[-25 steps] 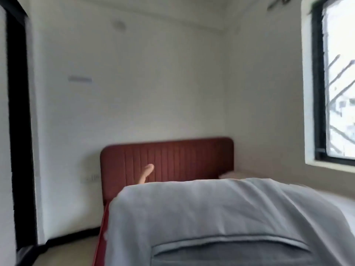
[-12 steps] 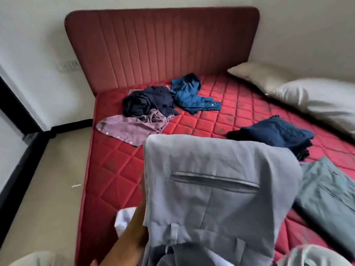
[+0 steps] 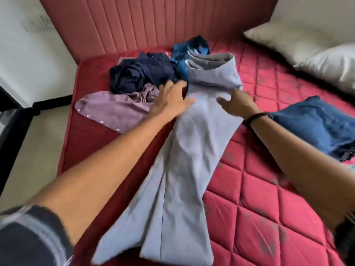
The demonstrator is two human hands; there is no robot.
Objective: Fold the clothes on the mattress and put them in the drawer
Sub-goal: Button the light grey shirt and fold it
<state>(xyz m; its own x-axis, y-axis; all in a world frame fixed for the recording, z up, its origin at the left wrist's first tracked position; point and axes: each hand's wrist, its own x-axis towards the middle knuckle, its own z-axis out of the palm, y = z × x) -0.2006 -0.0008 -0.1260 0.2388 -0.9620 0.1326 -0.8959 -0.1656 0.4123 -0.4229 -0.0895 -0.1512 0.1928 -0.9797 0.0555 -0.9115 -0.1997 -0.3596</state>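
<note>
Grey trousers (image 3: pixel 184 150) lie lengthwise on the red mattress (image 3: pixel 259 198), running from 6 toward 12 o'clock. My left hand (image 3: pixel 171 100) sits flat on their left edge, grip wide, fingers spread. My right hand (image 3: pixel 237 103) rests at their right edge, fingers loose, holding nothing. Navy heap (image 3: pixel 142 73) and mauve shirt (image 3: pixel 113 110) at 10 o'clock, denim (image 3: pixel 315 123) at 3, pillows (image 3: pixel 307 47) at 2.

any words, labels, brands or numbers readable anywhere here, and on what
None can be read.
Grey trousers: no tag or brand shows.
Other clothes, pillows and mattress: no print.
Wall socket: too blurred to tell any marking.
</note>
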